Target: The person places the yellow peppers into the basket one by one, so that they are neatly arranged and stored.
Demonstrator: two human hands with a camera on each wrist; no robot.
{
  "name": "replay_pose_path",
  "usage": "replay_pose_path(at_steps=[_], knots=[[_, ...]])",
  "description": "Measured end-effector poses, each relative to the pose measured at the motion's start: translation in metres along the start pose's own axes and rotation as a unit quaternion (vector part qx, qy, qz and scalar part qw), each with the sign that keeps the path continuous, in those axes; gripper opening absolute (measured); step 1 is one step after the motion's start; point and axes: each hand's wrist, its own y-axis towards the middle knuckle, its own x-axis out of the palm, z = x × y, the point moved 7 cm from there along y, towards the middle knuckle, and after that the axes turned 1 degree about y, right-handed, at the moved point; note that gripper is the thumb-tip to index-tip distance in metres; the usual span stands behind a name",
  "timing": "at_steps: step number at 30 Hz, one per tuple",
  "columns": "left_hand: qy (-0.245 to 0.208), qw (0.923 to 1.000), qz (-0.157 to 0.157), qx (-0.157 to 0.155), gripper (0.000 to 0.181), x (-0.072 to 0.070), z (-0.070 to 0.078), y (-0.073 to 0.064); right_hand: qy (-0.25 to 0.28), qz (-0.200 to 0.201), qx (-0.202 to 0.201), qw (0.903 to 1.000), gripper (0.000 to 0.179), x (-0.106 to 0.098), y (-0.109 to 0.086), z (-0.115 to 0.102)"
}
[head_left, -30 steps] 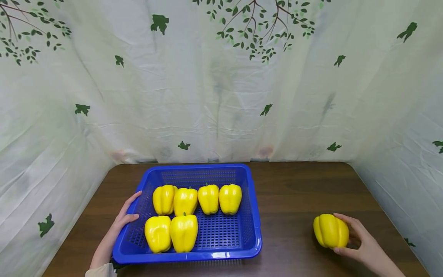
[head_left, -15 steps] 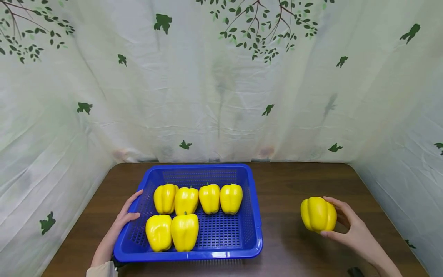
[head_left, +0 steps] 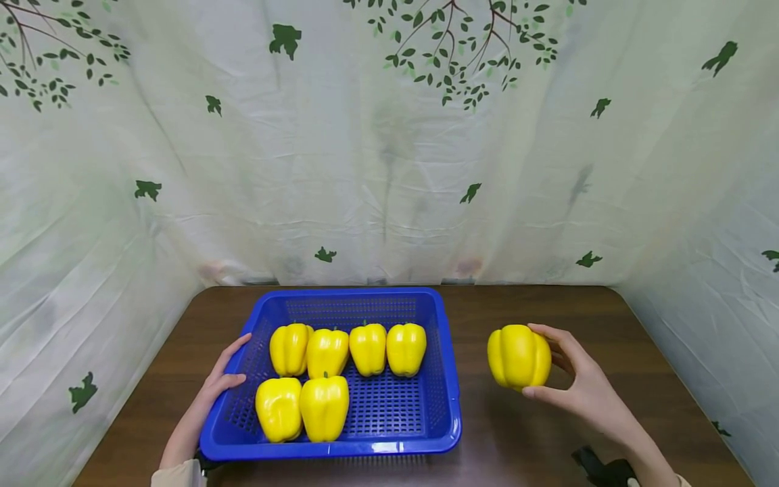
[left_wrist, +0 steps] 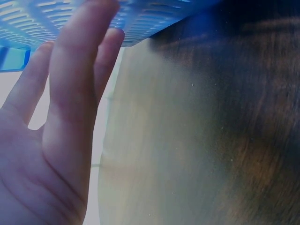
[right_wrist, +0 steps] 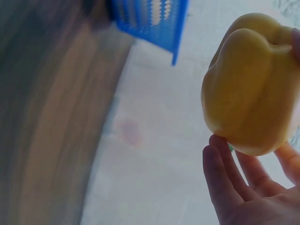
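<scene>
A yellow bell pepper (head_left: pixel 517 356) is held in my right hand (head_left: pixel 581 384), above the table to the right of the basket. Thumb and fingers pinch it from the right side, and in the right wrist view the pepper (right_wrist: pixel 253 89) rests against the fingertips. My left hand (head_left: pixel 211 384) grips the left side of a blue plastic basket (head_left: pixel 452 399), with the thumb over the rim. Seen in the left wrist view, its fingers (left_wrist: pixel 72 70) lie along the outer mesh wall. Inside the basket stand several yellow peppers (head_left: pixel 324 408), in a back row and a front pair.
The brown wooden table (head_left: pixel 548 304) carries the basket left of centre. Behind it and along both sides hangs a pale curtain (head_left: pixel 389 169) printed with leaves. Bare mesh floor (head_left: pixel 383 406) shows at the basket's front right. A dark strap (head_left: pixel 602 467) sits by the right wrist.
My right hand has lifted the bell pepper off the right part of the table and carried it left toward the basket. The left hand and the basket stay in place.
</scene>
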Motion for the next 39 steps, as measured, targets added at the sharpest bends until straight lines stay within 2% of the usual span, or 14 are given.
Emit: replay_pose_path(at_steps=[7,15,31,36,39], knots=[[0.015,0.9998,0.011,-0.003,0.065,-0.001,-0.001,0.000,0.012,-0.010,-0.036,0.9992,0.078,0.018,0.016,-0.026],[0.008,0.9999,0.003,0.007,0.066,0.000,0.000,0.000,0.029,-0.026,-0.065,0.9971,0.079,0.042,0.032,-0.046],[0.006,0.9999,0.009,-0.009,0.066,-0.001,-0.001,0.000,0.064,-0.084,-0.034,0.9938,0.080,0.083,0.051,-0.072],[0.004,0.9998,0.008,-0.019,0.065,0.000,-0.001,-0.001,0.054,-0.103,-0.019,0.9930,0.080,0.099,0.055,-0.075],[0.001,0.9999,0.007,-0.014,0.064,0.000,-0.001,0.000,0.047,-0.110,-0.016,0.9927,0.080,0.107,0.056,-0.076]])
